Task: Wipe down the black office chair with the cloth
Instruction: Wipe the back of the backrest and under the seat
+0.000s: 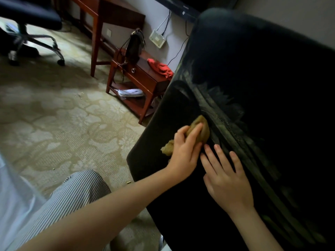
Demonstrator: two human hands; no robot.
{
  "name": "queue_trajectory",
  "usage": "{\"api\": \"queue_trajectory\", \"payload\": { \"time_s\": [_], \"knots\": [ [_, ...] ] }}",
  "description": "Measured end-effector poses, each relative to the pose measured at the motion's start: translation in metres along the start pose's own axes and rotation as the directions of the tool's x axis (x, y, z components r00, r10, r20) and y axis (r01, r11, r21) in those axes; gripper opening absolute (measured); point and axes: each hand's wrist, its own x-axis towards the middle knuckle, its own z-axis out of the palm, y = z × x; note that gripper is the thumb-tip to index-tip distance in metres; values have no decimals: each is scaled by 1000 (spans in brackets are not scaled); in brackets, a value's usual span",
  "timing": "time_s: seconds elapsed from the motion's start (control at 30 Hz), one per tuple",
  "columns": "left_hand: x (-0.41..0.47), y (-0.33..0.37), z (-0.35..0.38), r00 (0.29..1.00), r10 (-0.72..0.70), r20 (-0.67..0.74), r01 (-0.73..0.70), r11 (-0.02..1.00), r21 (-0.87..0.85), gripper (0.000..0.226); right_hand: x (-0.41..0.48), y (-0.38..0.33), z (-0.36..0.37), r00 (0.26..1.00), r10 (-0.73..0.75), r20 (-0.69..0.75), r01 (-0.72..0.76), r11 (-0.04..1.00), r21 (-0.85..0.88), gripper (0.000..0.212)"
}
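Far left, background: a second dark swivel chair on a chrome wheeled base (30,17), untouched, well apart from me.
Floor: pale patterned carpet (54,115); my knee in grey-and-white striped fabric (72,192) is at the lower left.
Middle, background: a tall red-brown wooden desk (108,13); just beside it, a low red-brown wooden side table with one drawer (145,77). On the table are a black handbag (134,46) and a crumpled red rag (160,67).
My left hand (184,153): fingers curled over the cloth, clamping it down against the chair.
Cloth: a bunched yellow-brown wiping cloth (203,131), pressed onto the seat right at the crease where seat meets backrest.
My right hand (228,183): fingers straight and spread apart, lying flat on the seat, just beside my left hand, holding nothing.
Task chair: the large black padded office chair (253,78) fills the right side, close under me.
Progress: I judge it mid-wipe. Pale dusty streaks (235,142) run along the crease and up the backrest, so that area looks left to do. The seat near my hands looks plain black; I cannot tell whether it has been wiped.
Counts: two hands, one wiping cloth, one red rag, two chairs, two wooden pieces, one handbag.
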Motion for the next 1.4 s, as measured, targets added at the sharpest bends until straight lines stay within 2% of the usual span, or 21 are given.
{"api": "queue_trajectory", "payload": {
  "time_s": [0.17, 0.27, 0.4, 0.6, 0.77, 0.97, 1.03, 1.17, 1.3, 1.4],
  "knots": [
    [10, -5, -19, 983, 35, 180, -58, 991, 122, 60, -9, 5, 5, 998, -7, 57, 7, 1000, -1, 45],
    [27, 0, -27, 998, 25, 58, -32, 992, 123, 59, -13, 7, 7, 998, -3, 61, 5, 999, -32, 50],
    [67, 13, -41, 983, -114, -146, 113, 994, -12, 60, -22, 9, 6, 999, -3, 45, 5, 999, -42, 49],
    [122, 29, -62, 946, -151, -285, 129, 987, -95, 55, -29, 12, 6, 999, -39, -9, 38, 996, -79, 46],
    [145, 62, -76, 967, 41, -252, -52, 998, -40, 56, -32, 11, 13, 1000, -9, 14, 9, 998, -59, 47],
    [101, 50, -55, 968, 211, -139, -179, 961, 211, 53, -34, 13, 13, 1000, -4, 14, 5, 998, -57, 47],
    [78, 36, -45, 978, 161, -130, -128, 964, 232, 51, -35, 14, 13, 1000, -12, 3, 13, 998, -62, 47],
    [43, 8, -33, 986, -46, -162, 72, 985, 159, 57, -37, 14, 15, 1000, -21, -18, 19, 997, -77, 46],
    [62, 12, -42, 975, -65, -213, 93, 987, 127, 57, -36, 13, 17, 998, -29, -51, 24, 994, -106, 46],
    [100, 34, -53, 964, 22, -266, 12, 992, 124, 60, -36, 12, 22, 998, -33, -60, 26, 994, -105, 46]
  ]
}}
